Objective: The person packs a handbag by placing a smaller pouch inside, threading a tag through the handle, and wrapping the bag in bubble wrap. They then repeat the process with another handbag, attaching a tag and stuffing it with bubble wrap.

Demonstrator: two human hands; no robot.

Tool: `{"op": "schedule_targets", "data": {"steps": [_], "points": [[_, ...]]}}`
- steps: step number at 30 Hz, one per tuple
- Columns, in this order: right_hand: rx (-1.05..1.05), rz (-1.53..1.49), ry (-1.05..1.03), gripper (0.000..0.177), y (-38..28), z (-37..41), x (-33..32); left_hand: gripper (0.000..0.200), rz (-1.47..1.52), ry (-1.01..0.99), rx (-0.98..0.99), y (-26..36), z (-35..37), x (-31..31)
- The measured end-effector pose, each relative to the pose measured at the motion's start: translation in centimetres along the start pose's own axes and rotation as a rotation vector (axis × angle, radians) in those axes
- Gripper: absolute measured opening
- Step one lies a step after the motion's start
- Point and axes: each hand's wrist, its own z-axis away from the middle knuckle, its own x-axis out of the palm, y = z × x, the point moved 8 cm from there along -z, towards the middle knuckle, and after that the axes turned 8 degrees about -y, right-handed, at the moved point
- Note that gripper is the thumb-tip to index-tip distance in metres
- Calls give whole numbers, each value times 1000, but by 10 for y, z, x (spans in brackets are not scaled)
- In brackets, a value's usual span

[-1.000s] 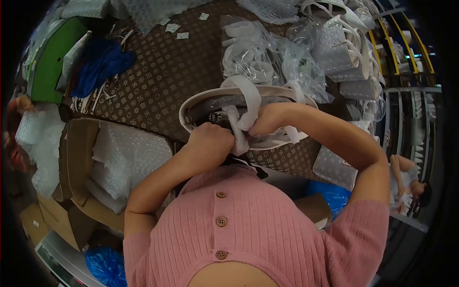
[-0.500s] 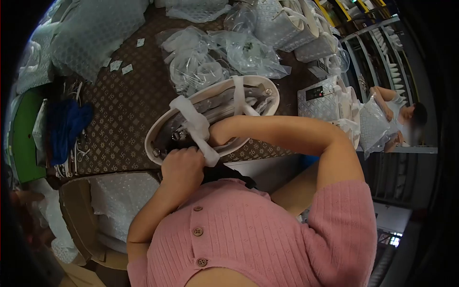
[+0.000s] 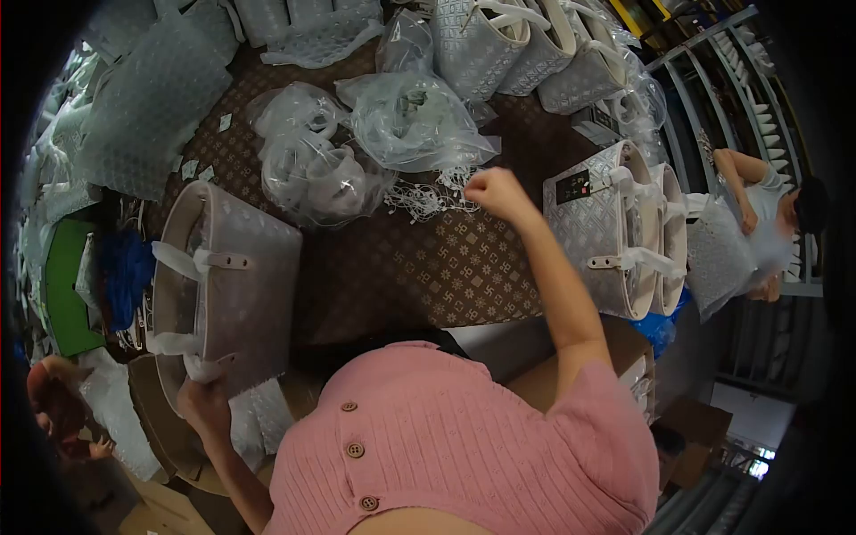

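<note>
A silver-grey patterned handbag (image 3: 254, 276) leans tilted at the left of the table, its opening facing left. My left hand (image 3: 205, 406) is closed at its lower edge, by a handle wrapped in white padding. Over the table's middle, my right hand (image 3: 499, 192) is closed, fingers curled together; whatever they hold, if anything, is hidden. Just left of that hand lies a tangle of thin white strings (image 3: 419, 202). Behind the strings sit clear plastic bags (image 3: 415, 125) with pale rolled material inside, and another such bag (image 3: 321, 165) lies beside them.
More handbags (image 3: 593, 227) stand at the right, one with a black tag (image 3: 573, 186). Others (image 3: 481, 49) line the back. Bubble wrap (image 3: 152, 107) covers the back left, near small white packets (image 3: 189, 168). A co-worker (image 3: 758, 196) holds a wrapped bag at right; another person (image 3: 62, 406) is at left.
The handbag has gone from the table's middle to the left with my left hand. My right hand has come out of it and moved right, beside the strings, which now show.
</note>
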Motion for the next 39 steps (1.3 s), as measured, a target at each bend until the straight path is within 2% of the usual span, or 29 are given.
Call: {"op": "schedule_targets", "data": {"steps": [1, 2, 3, 5, 6, 7, 9, 10, 12, 15, 17, 18, 19, 21, 22, 24, 26, 27, 28, 30, 32, 34, 35, 37, 38, 39], "points": [[88, 9, -22, 17, 29, 0, 41, 12, -16, 5, -10, 4, -3, 6], [189, 108, 50, 22, 60, 3, 80, 12, -108, -22, -30, 8, -9, 18], [288, 217, 155, 21, 53, 19, 90, 12, -202, -52, -52, 12, -12, 24], [266, 77, 337, 13, 66, 36, 118, 12, -227, -38, -73, 24, -14, 21], [157, 67, 389, 10, 54, 47, 117, 12, -235, -29, -73, 31, -16, 20], [163, 50, 380, 10, 51, 58, 118, 12, -253, -38, -76, 42, -15, 14], [43, -90, 348, 7, 41, 73, 115, 9, -364, 207, -28, 79, -4, -21], [33, -107, 345, 7, 38, 76, 111, 9, -381, 213, -34, 96, -7, -17], [121, -238, 374, 7, 50, 84, 100, 6, 12, 351, -68, 130, -21, -6], [151, -415, 408, 6, 60, 89, 82, 5, 257, -52, 313, 214, -84, 87], [225, -567, 464, 5, 65, 96, 65, 7, 383, -184, 537, 257, -123, 148], [229, -573, 470, 5, 67, 98, 60, 8, 439, -243, 540, 271, -146, 176], [272, -652, 533, 6, 74, 105, 55, 12, 315, -185, 697, 289, -170, 198], [328, -773, 599, 8, 89, 115, 51, 16, 332, -200, 692, 303, -235, 258], [347, -773, 594, 8, 93, 118, 53, 16, 240, -190, 662, 302, -269, 290], [385, -898, 488, 11, 103, 122, 66, 17, -221, -223, 608, 291, -324, 353], [584, -836, 365, 18, 116, 135, 81, 19, -165, -290, 459, 276, -348, 380], [713, -855, 267, 20, 128, 146, 101, 20, -195, -304, 465, 269, -363, 395], [745, -855, 261, 20, 132, 155, 109, 20, -228, -314, 468, 264, -370, 403], [649, -533, 228, 20, 126, 162, 108, 21, -187, -342, 495, 260, -371, 406], [691, -634, 147, 17, 121, 167, 112, 21, -150, -364, 511, 262, -364, 398], [549, -883, 138, 12, 102, 154, 98, 18, -117, -313, 518, 267, -359, 381], [555, -887, 126, 12, 96, 150, 85, 18, -120, -321, 508, 269, -357, 375], [412, -1438, 99, 10, 77, 132, 72, 14, -276, -222, 601, 283, -347, 355], [331, -1595, 76, 10, 77, 126, 76, 14, -281, -221, 592, 286, -344, 347], [332, -1598, 65, 10, 83, 126, 84, 12, -309, -170, 622, 293, -338, 338]]}}
